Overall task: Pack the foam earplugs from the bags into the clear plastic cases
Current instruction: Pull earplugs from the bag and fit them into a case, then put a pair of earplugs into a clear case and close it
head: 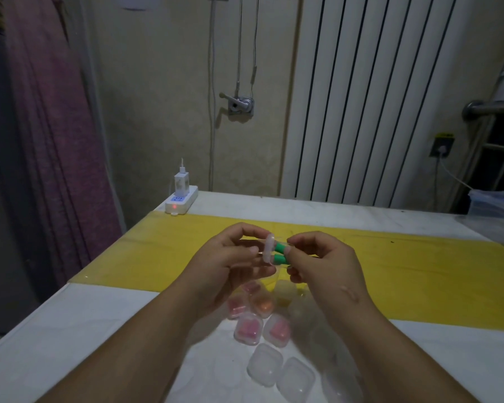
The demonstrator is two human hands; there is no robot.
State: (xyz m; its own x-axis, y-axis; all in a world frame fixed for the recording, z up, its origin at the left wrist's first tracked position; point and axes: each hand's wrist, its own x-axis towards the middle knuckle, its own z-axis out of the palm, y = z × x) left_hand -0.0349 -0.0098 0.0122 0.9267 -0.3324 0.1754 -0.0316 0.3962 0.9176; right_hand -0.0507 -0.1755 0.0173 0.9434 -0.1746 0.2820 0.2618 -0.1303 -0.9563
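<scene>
Just above the near edge of the yellow strip (419, 271), up in the air: a small clear case (267, 248), pinched in the curled fingers of the left hand (233, 263). Looks open, though hard to be sure. Right beside it, two green earplugs (281, 253), held side by side in a pinch of the right hand (323, 266), ends touching the case or almost; cannot tell which. Not fully inside, by the look of it.

On the near side of the yellow strip, down on the white table (70, 330): a little bunch of filled cases (246, 330). Pink earplugs in four of them, as far as can be seen. Orange in one (264, 303). Something pale yellow in another (284, 292), right at the strip's near edge. Lids shut or not? Too blurry to say.

Nearer again, further from the yellow strip: two empty cases (264, 363), nothing in them, waiting. Maybe more to the right of these, under the right arm, but only a see-through blur there. Could be the bags too; cannot say.

As a guess: over half done. About six packed, one being packed now, at least two left to fill. Left to do for this one: push the green pair in and snap the lid.

On the far side of the yellow strip, at the table's left corner: a white power strip (181, 202) with a small red light.
</scene>
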